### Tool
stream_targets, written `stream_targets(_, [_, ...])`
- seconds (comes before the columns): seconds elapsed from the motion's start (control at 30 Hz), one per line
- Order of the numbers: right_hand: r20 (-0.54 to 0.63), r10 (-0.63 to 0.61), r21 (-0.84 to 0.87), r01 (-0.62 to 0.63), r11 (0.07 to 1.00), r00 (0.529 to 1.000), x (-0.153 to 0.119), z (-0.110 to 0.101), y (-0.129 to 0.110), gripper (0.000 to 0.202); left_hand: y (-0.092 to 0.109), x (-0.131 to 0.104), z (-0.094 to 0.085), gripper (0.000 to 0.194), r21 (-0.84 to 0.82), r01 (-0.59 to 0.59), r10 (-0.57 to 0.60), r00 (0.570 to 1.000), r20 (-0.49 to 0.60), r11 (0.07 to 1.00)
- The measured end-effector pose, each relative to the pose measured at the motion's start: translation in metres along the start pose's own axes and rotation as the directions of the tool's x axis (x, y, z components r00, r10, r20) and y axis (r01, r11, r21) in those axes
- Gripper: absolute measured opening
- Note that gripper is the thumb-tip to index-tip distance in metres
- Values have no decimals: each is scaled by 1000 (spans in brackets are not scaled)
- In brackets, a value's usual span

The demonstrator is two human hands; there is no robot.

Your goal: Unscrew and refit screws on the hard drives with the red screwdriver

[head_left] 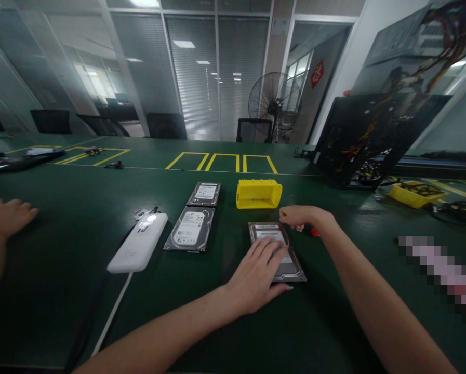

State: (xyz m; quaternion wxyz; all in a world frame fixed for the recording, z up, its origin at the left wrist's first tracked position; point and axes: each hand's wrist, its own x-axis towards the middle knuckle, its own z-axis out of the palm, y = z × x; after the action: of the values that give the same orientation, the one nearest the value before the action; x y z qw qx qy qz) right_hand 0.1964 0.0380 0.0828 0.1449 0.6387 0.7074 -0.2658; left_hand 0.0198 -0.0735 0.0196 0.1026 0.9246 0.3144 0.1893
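Note:
A hard drive (pixel 293 265) lies label side up on the green table in front of me. My left hand (pixel 256 270) rests across it, fingers spread flat over the label and the thumb along its near edge. At the drive's far right corner, my right hand (pixel 301 215) is closed. Its fingers hide whatever may be in them. Just beside the right wrist, a small red piece (pixel 315 231) shows, partly covered. To the left are two more drives end to end, a nearer hard drive (pixel 191 228) and a farther hard drive (pixel 204 194).
Beyond the drive stands a yellow bin (pixel 259 195). A white power bank (pixel 139 244) with a cable lies left. Another person's hand (pixel 10 215) rests at the far left. An open computer case (pixel 357 140) and a yellow tray (pixel 415 192) with cables stand right.

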Motion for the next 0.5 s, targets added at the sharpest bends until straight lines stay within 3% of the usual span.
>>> stream_targets(0.5, [-79,-164,52,168,984,983,11,-4,17,17,1,-1,-1,67,33,2,-1,1000,-11,999])
